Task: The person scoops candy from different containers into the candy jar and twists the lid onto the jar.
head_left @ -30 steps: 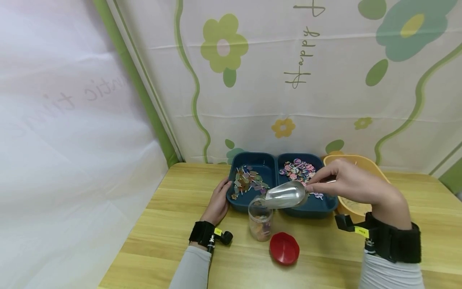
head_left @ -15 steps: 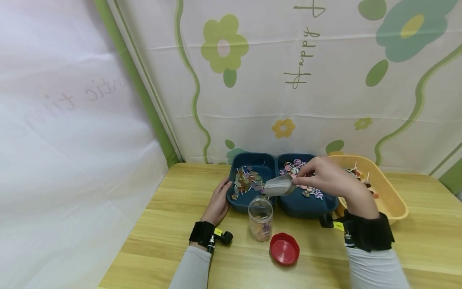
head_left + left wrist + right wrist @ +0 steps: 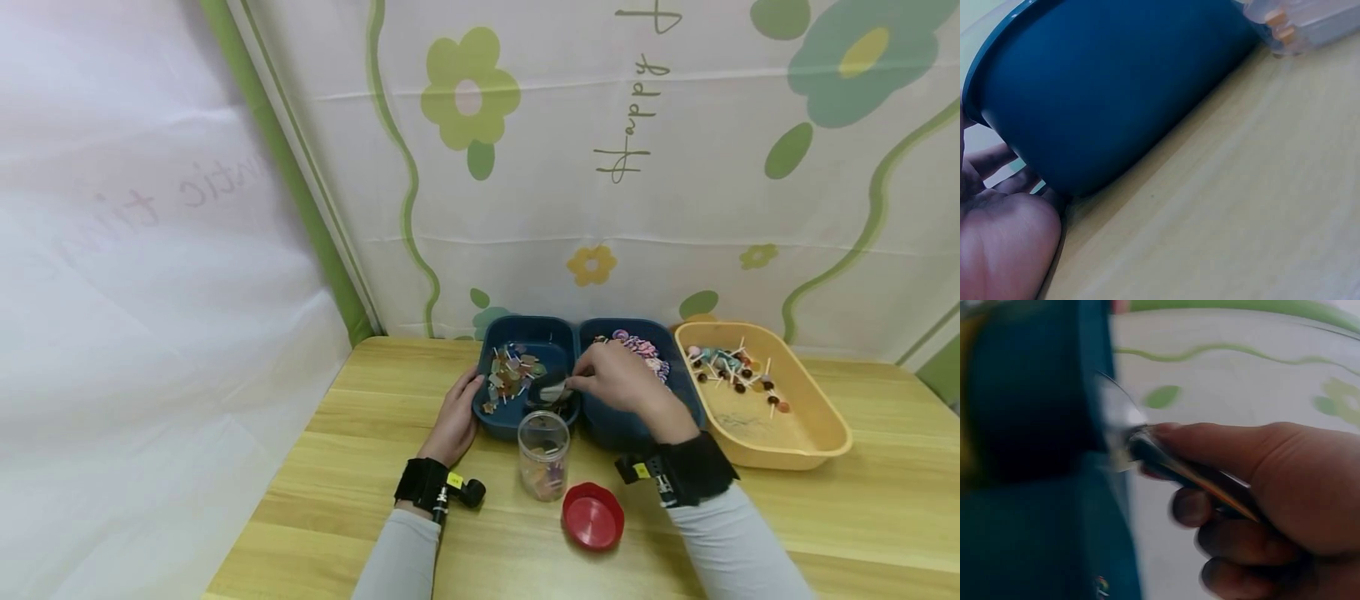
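Scoop (image 3: 553, 393), gripped in the fingers of our right hand (image 3: 624, 382), is at a near corner of the left blue tray (image 3: 542, 332), whose side our left hand (image 3: 450, 427) touches, fingers uncurled, presumably against sliding.

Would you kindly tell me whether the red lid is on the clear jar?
No, the red lid lies on the table beside the uncovered jar.

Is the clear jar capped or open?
Open: the clear jar shows a bare rim, and the red lid lies on the table beside it.
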The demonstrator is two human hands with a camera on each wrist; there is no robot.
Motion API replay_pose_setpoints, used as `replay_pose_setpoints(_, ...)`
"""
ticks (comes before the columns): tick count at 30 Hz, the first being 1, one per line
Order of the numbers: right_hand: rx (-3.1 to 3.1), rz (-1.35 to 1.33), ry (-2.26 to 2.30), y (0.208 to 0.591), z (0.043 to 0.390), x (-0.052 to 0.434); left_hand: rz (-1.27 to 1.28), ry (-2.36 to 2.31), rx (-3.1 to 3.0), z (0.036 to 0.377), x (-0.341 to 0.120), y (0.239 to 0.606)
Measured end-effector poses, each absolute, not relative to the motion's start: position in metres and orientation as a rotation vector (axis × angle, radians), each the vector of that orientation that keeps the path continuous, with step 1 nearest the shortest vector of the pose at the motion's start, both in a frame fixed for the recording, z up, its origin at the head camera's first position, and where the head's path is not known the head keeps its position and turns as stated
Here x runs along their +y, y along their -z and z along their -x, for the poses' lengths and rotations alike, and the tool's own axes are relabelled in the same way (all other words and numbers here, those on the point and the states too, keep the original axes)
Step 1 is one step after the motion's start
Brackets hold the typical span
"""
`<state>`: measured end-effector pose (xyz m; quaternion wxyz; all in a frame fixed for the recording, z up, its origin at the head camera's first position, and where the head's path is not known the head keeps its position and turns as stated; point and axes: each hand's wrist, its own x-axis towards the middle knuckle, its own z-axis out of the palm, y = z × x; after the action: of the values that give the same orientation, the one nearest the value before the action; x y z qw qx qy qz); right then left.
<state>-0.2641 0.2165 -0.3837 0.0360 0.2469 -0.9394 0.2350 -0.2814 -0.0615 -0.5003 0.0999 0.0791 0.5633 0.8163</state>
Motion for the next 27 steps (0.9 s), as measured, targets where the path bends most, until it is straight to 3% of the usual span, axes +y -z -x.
replay_pose_setpoints(9,-2.841,-0.751,-0.86,0.422,0.273,0.185,-0.185,-2.402,1.704,0.281,-0.061,0.5)
replay_pose_setpoints(27,-2.833,-1.056,-1.3,0.417,0.281,0.207,-0.138,-2.416,1.708,0.28,-0.06,0.495)
